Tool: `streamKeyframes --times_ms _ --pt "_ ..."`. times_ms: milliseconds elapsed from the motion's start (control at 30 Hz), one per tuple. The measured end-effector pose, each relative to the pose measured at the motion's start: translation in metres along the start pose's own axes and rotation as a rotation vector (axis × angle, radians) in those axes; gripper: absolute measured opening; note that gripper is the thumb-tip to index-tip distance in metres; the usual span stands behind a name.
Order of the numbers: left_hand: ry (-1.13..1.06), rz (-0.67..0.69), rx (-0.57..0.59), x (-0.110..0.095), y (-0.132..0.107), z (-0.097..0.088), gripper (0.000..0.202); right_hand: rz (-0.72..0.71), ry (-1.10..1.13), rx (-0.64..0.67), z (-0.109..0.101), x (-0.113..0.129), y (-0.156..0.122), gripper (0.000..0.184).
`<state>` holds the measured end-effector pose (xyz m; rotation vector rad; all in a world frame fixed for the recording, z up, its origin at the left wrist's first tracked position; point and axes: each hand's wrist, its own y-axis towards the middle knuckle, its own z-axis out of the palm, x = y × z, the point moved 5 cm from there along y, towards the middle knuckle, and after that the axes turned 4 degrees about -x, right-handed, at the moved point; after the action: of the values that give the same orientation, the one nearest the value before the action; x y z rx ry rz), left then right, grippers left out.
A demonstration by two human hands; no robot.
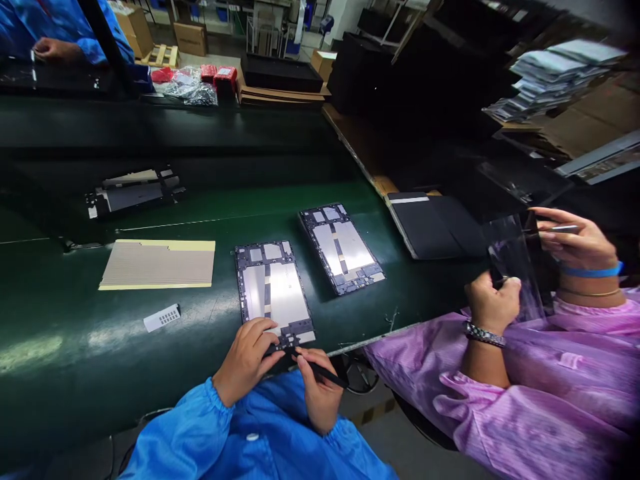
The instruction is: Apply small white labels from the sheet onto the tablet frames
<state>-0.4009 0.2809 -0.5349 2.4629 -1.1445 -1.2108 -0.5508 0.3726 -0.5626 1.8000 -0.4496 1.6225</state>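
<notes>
1. A flat, rectangular silver-and-black device panel lay on the dark-green tabletop, mostly beyond the hands.
2. The left hand, fingers bent, touched its near edge; any grip was unclear.
3. The right hand gripped a slim black stick-shaped tool at that edge.

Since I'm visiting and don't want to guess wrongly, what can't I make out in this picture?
All in the head view:
- Nearer device: its near edge is partly hidden by the left fingers.
- Black tool: tip too small and dark to tell whether it touches.
- White label: marks too small to read.
- Co-worker across the bench: head cut off by the top edge.
</notes>
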Motion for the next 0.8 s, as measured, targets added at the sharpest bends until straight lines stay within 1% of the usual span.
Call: streamKeyframes --times_ms 333,567,667,800 --pt "0.008 0.001 0.004 0.001 -0.002 0.001 0.013 0.002 -0.003 0.012 0.0 -0.002 -0.001 0.013" --pt "0.023 0.014 -0.011 -0.002 0.001 -0.002 0.011 -0.033 -0.029 0.022 0.0 0.001 0.001 0.014" --pt "0.053 0.05 -0.018 -0.005 0.002 -0.004 0.008 -0.042 -0.031 0.024 0.0 0.002 0.001 0.014" --pt "0.116 0.142 -0.029 -0.011 0.001 -0.004 0.007 -0.042 -0.022 0.028 0.0 0.001 0.0 0.014"
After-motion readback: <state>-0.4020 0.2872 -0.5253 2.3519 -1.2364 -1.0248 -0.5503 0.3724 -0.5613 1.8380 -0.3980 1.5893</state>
